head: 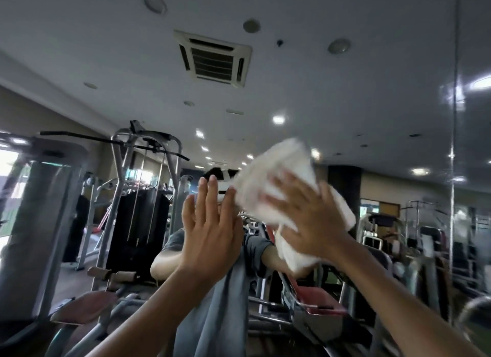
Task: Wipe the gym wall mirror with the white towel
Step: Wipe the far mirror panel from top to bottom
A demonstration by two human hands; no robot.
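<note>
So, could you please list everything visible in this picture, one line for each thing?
large gym wall mirror: one, silvery, fills the view ahead.
white cloth towel: one, white, on the mirror under the right hand, blurred.
grey metal cable machine: one, grey and black, reflected at left.
square ceiling air vent: one, white and black, reflected at top centre.
round ceiling lights: several, white, reflected above.
reddish padded benches: at least two, reflected low.
left hand: one, fingers straight, raised flat at the mirror.
right hand: one, fingers spread, presses the towel.
</note>
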